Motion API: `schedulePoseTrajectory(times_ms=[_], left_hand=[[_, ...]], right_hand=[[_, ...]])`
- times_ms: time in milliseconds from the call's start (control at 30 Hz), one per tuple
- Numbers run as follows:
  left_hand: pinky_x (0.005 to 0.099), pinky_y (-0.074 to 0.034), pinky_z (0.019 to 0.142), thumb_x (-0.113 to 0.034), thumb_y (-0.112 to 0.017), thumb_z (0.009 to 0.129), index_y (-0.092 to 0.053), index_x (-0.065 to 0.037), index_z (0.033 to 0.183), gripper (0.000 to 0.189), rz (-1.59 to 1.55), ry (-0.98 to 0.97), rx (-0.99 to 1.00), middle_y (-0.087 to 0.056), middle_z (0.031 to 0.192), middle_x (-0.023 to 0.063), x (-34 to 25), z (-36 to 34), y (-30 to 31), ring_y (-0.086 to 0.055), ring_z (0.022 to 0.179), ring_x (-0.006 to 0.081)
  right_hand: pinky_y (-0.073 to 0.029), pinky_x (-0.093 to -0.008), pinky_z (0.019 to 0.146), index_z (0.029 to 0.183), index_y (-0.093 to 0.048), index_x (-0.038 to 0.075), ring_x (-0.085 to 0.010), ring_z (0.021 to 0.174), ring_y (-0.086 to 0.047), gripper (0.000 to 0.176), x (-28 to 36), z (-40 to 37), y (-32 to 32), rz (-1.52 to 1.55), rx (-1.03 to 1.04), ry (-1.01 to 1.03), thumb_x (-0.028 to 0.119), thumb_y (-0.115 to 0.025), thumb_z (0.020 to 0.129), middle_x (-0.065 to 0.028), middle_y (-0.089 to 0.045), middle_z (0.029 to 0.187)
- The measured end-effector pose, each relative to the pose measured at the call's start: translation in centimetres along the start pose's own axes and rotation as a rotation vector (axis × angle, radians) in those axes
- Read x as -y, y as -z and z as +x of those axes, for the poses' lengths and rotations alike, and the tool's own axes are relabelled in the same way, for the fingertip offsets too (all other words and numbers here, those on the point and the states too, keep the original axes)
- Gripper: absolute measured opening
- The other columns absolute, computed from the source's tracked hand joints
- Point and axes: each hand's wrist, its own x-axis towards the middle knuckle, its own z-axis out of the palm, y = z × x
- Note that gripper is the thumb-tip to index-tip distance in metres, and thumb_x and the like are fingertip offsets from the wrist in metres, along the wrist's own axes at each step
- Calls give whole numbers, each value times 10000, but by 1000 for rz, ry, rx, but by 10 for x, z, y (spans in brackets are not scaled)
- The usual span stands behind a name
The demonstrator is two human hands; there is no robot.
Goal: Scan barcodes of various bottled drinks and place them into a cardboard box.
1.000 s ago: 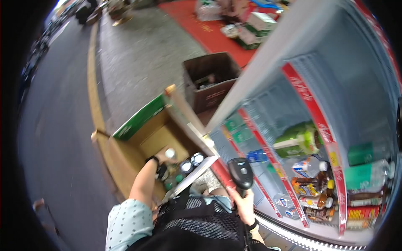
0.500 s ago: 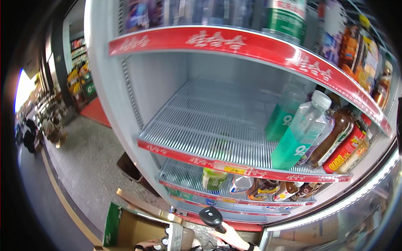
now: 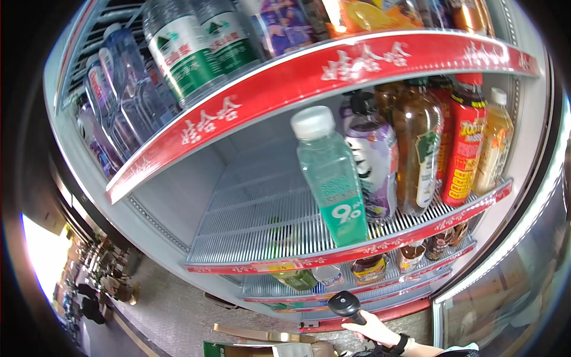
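Note:
My right hand [image 3: 373, 328], with a black band on its wrist, is at the bottom of the view, its fingers wrapped round the handle of a black handheld scanner [image 3: 345, 304]. The scanner's head points up and left, below the cooler shelves. Above it, a clear and green bottle [image 3: 334, 184] with a white cap stands at the front of the middle shelf [image 3: 232, 229]. Beside that bottle are a purple-labelled bottle [image 3: 375, 169], a brown bottle [image 3: 416, 149] and a red bottle [image 3: 464, 149]. My left hand is out of view.
Water bottles [image 3: 184, 56] and other drinks line the top shelf behind a red strip [image 3: 363, 59]. More drinks stand on the lower shelves. An open cooler door [image 3: 505, 291] is at the right. A cardboard box [image 3: 256, 350] lies at the bottom, with the street at the far left.
The view has turned right, and the shelves appear tilted differently. My right hand and the scanner now appear further right in the view, with the scanner still held.

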Motion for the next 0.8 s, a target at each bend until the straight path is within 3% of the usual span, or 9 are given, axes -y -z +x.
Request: schedulePoseTrajectory(times_ms=[167, 300, 333, 367, 433, 500, 600, 700, 800], left_hand=[[327, -428, 779, -270, -616, 752, -597, 11, 942, 339, 112, -23, -154, -607, 944, 156, 23, -5, 20, -570, 875, 190], [331, -439, 758, -262, -616, 749, -612, 20, 903, 321, 134, -182, -595, -618, 909, 164, -2, -22, 77, -582, 846, 192], [343, -453, 645, -254, -611, 726, -594, 52, 719, 306, -119, -325, -782, -607, 760, 194, -38, -42, 89, -594, 705, 206], [332, -437, 768, -191, -573, 817, -568, 21, 978, 267, 0, -141, -693, -619, 903, 141, -101, -85, 109, -589, 844, 245], [353, -442, 715, -190, -554, 825, -575, 54, 857, 247, -113, -487, -988, -614, 807, 171, -169, -119, 126, -592, 760, 280], [330, -442, 731, -152, -553, 824, -581, 35, 883, 198, -114, -720, -1111, -617, 837, 156, -252, -171, 133, -594, 793, 257], [316, -432, 804, -55, -554, 801, -567, 27, 958, 178, -339, -1082, -1016, -612, 917, 125, -341, -217, 127, -583, 880, 227], [345, -401, 892, -34, -601, 753, -466, 20, 1131, 405, -523, -1368, -797, -536, 1110, 133, -411, -244, 107, -527, 1012, 239], [367, -385, 913, -78, -650, 721, -358, -2, 1229, 591, -655, -1485, -731, -408, 1245, 153, -476, -255, 86, -445, 1113, 253]], right_hand=[[-378, -228, 447, 935, -525, 44, -64, 481, -475, 403, 5, -11, 16, -82, 7, 71, 354, -678, 728, 6, -507, 611], [-384, -232, 440, 978, -522, 45, -69, 468, -474, 406, 16, -22, 30, -84, -26, 119, 325, -680, 731, 0, -508, 605], [-384, -231, 441, 990, -522, 48, -67, 469, -473, 405, 14, -23, 34, -79, -27, 142, 319, -678, 732, -1, -512, 609], [-385, -231, 442, 1001, -523, 51, -65, 470, -473, 405, 13, -24, 38, -75, -29, 167, 313, -677, 734, -2, -516, 613], [-386, -229, 443, 1007, -521, 52, -64, 470, -473, 413, 17, -29, 44, -97, -23, 157, 318, -677, 732, -2, -519, 616], [-386, -228, 444, 1013, -520, 54, -64, 471, -472, 422, 18, -34, 49, -120, -24, 146, 323, -678, 730, -2, -522, 619], [-386, -227, 442, 1018, -516, 53, -65, 468, -475, 446, 14, -40, 57, -114, -20, 139, 342, -681, 721, -1, -521, 617], [-384, -226, 438, 1023, -513, 50, -65, 465, -478, 468, 8, -43, 62, -161, -39, 253, 357, -684, 714, 0, -520, 617], [-387, -226, 450, 1021, -522, 48, -65, 469, -470, 458, 6, -48, 66, -170, -90, 271, 344, -688, 714, -3, -524, 628]])
